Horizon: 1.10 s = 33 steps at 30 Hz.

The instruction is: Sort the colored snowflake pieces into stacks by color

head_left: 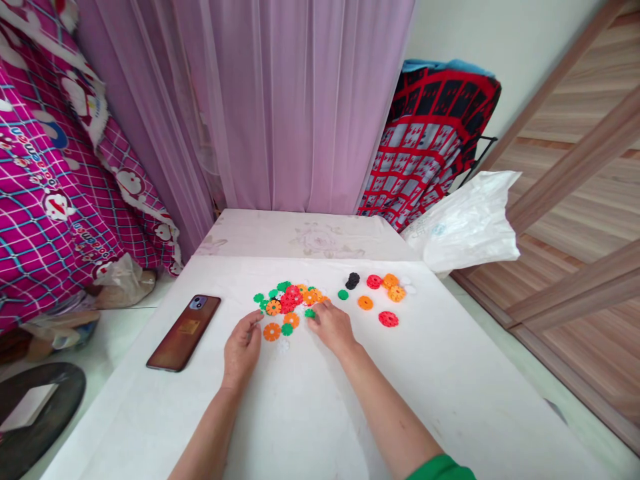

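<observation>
A pile of notched plastic discs lies on the white table, with red discs [289, 300], orange discs [272, 332], green discs [284, 287] and white ones mixed together. At the pile's left edge, my left hand [241, 350] rests with its fingers loosely bent and thumb apart; I see nothing held in it. My right hand [334, 328] is at the pile's right side, its fingers closed on a green disc [310, 313]. Right of that hand, sorted-looking groups lie apart: black discs [353, 281], a red stack [374, 282], orange discs [396, 293] and white discs [409, 287].
A brown phone [185, 333] lies face down on the left of the table [300, 413]. A white plastic bag [467, 223] hangs at the right far corner. Purple curtains [300, 107] hang behind the table. Wooden doors [575, 233] stand to the right.
</observation>
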Tool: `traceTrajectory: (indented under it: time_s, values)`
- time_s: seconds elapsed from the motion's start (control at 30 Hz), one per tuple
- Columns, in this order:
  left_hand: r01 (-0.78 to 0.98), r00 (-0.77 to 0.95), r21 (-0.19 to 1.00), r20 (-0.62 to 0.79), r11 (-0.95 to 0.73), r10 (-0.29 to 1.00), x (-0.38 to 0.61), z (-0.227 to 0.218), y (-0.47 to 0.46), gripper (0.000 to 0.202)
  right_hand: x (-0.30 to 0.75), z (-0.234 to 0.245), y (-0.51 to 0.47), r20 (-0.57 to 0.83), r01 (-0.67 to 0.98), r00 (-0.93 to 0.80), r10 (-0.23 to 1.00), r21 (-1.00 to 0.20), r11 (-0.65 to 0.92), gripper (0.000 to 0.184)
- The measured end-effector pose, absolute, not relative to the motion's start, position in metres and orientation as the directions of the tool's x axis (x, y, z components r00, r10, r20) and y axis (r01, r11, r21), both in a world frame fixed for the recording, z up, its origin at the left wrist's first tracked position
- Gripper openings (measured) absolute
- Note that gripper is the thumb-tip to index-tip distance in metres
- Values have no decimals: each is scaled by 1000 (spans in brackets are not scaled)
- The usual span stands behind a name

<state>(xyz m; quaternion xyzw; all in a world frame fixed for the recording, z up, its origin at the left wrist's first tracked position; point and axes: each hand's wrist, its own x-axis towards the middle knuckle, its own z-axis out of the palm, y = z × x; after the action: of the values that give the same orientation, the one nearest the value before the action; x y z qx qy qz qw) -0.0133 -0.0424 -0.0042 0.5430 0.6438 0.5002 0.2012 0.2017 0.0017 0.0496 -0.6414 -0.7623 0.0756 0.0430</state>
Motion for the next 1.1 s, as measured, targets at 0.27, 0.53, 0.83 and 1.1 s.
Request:
traceTrajectory:
  time_s: [0.27, 0.53, 0.83, 1.1]
  values:
    - [482, -332, 872, 276, -89, 902, -13, 0, -44, 30, 277, 69, 31, 21, 998, 48, 999, -49, -47, 28]
    - [481, -330, 873, 261, -76, 907, -13, 4, -46, 30, 279, 64, 47, -22, 999, 38, 999, -16, -38, 28]
    - [473, -323, 877, 268, -91, 908, -14, 0, -45, 29, 274, 63, 51, -28, 1000, 19, 999, -5, -19, 26]
    - [480, -326, 870, 293, -110, 899, -14, -2, -44, 28, 268, 72, 33, 38, 997, 3, 999, -71, 0, 23]
